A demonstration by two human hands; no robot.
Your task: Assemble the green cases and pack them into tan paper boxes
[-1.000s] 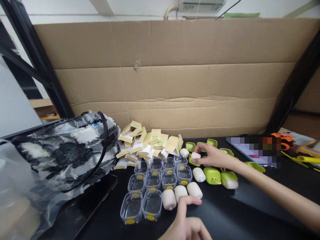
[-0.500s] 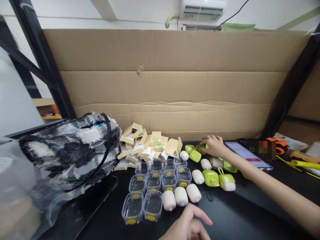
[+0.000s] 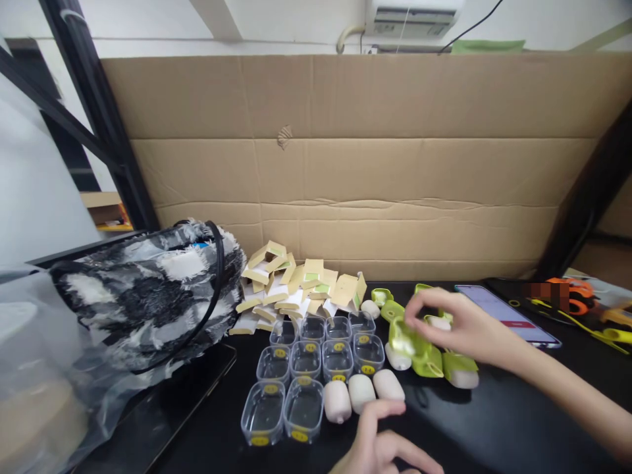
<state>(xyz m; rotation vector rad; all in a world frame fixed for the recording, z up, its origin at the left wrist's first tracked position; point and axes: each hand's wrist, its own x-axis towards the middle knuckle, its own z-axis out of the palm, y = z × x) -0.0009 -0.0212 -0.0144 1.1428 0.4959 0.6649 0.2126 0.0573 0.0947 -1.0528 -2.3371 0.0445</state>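
My right hand (image 3: 444, 322) pinches an opened green case (image 3: 402, 337), blurred by motion, above other green cases. Under that grip, another green case (image 3: 430, 364) and a partly covered white barrel-shaped piece (image 3: 397, 359) lie on the table. My left hand (image 3: 382, 441), low in the picture, has its fingers apart and holds nothing. Just beyond its fingertips stand cream barrel-shaped pieces: a pinkish one (image 3: 338, 401), a whiter one (image 3: 362, 394) and another (image 3: 389, 384). Left of them, clear plastic boxes with yellow smiley stickers form rows, one in front (image 3: 303, 409).
Behind the clear boxes is a heap of small folded cartons (image 3: 296, 289). A shaggy black-and-white bag (image 3: 162, 296) fills the left. A phone (image 3: 503, 313) lies beyond my right arm, and an orange toy (image 3: 575, 293) sits farther right. A cardboard sheet (image 3: 345, 164) stands behind.
My right hand has come nearer from the back of the table and now carries an opened green case. My left hand has shifted slightly right, fingers still apart.
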